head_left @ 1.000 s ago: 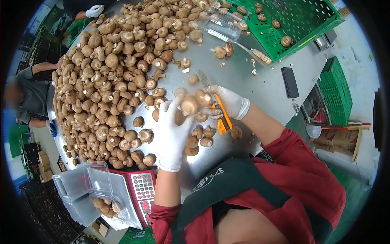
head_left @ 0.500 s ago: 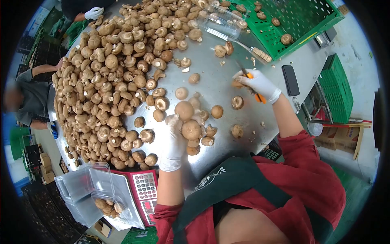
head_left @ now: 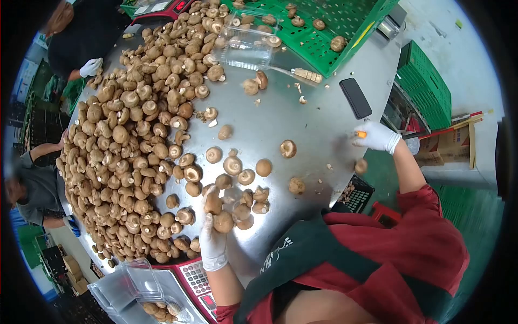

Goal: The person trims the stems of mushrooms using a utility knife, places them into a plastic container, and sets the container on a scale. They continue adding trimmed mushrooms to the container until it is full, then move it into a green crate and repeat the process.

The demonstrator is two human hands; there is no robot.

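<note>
My left hand (head_left: 213, 240), white-gloved, has its fingers closed around a brown mushroom (head_left: 213, 203); a second mushroom (head_left: 223, 222) lies against its fingers. Several loose mushrooms (head_left: 246, 176) are just beyond it on the metal table (head_left: 302, 116). Past the table's right edge, my gloved right hand (head_left: 379, 137) is closed on an orange-handled knife (head_left: 361, 134), its blade blurred. Below that hand, a blurred mushroom (head_left: 360, 166) appears in the air, apart from the fingers. Mushrooms with stems up (head_left: 288, 148) and on their sides (head_left: 296, 186) lie between my hands.
A big mushroom heap (head_left: 129, 146) covers the left. At the back are a green crate (head_left: 324, 46), a clear plastic box (head_left: 245, 54) and a wooden-handled tool (head_left: 306, 75). A phone (head_left: 355, 98) lies right, a black basket (head_left: 356, 195) below, a red scale (head_left: 195, 278) front left. Two people work opposite.
My right hand has swung right and toward me, past the table edge, and the mushroom it held is out of its fingers. My left hand now grasps a mushroom; the view has shifted right.
</note>
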